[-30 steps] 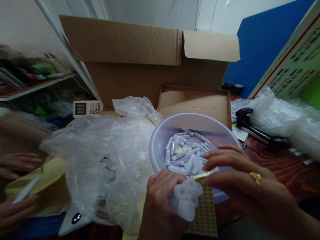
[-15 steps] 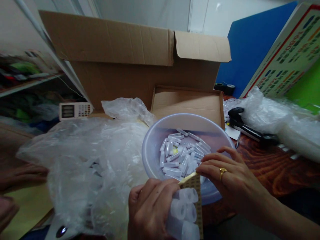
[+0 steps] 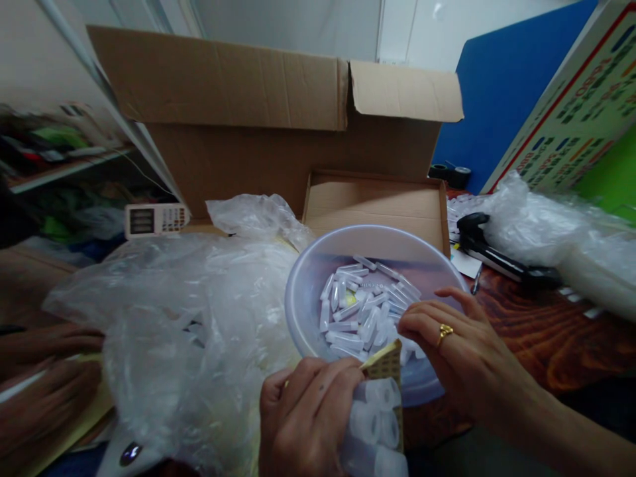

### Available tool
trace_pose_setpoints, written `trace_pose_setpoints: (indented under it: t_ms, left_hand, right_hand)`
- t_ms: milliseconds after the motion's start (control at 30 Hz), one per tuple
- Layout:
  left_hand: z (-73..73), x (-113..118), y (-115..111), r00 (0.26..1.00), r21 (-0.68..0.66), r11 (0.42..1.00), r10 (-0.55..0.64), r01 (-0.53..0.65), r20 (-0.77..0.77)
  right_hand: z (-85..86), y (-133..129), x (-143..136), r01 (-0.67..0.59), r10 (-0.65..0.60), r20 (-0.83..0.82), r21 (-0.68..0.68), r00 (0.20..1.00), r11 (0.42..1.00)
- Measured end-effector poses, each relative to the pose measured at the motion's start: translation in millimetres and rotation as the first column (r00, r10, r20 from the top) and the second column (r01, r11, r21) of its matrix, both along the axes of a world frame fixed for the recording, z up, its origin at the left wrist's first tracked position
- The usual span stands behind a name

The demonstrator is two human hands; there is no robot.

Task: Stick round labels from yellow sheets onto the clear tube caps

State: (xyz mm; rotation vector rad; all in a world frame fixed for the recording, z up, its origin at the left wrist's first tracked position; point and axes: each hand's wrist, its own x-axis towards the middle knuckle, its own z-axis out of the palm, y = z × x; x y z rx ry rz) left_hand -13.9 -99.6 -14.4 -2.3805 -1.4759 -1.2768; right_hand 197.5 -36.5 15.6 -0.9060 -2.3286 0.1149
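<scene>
My left hand is wrapped around a bundle of clear plastic tubes, their round open ends facing right. A patterned brown card strip with a pale yellow edge lies along the bundle, rising past the fingers. Above the right side of a pale lilac basin, my right hand has its fingers bent and partly spread, with a gold ring on one. Its fingertips are close to the strip but apart from it; the thumb is hidden. Loose clear tubes lie in the basin.
Crumpled clear plastic bags cover the left side. Another person's hands are at far left over yellow paper. A cardboard box stands behind, with a calculator at left. A black-handled tool lies right.
My right hand has come off the end of the card strip, which now stands free. The other person's hands have moved further into view at left. The view has shifted slightly.
</scene>
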Motion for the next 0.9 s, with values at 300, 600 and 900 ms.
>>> trace_pose_setpoints:
  t_ms: [300, 600, 900]
  left_hand:
    - [1.7, -2.0, -0.3, 1.000, 0.042, 0.999, -0.008, 0.009, -0.023]
    - [1.2, -1.2, -1.1, 1.000, 0.055, 0.998, -0.011, 0.012, -0.021]
    - [-0.2, -1.9, 0.1, 0.999, 0.022, 1.000, -0.010, 0.011, -0.040]
  right_hand:
    - [0.9, -5.3, -0.7, -0.016, 0.014, 0.020, 0.088, 1.000, 0.996]
    - [-0.1, -3.3, -2.5, -0.004, -0.001, 0.073, 0.064, 0.997, 0.998]
    - [-0.1, -3.2, -0.5, -0.009, 0.006, 0.059, 0.059, 0.998, 0.998]
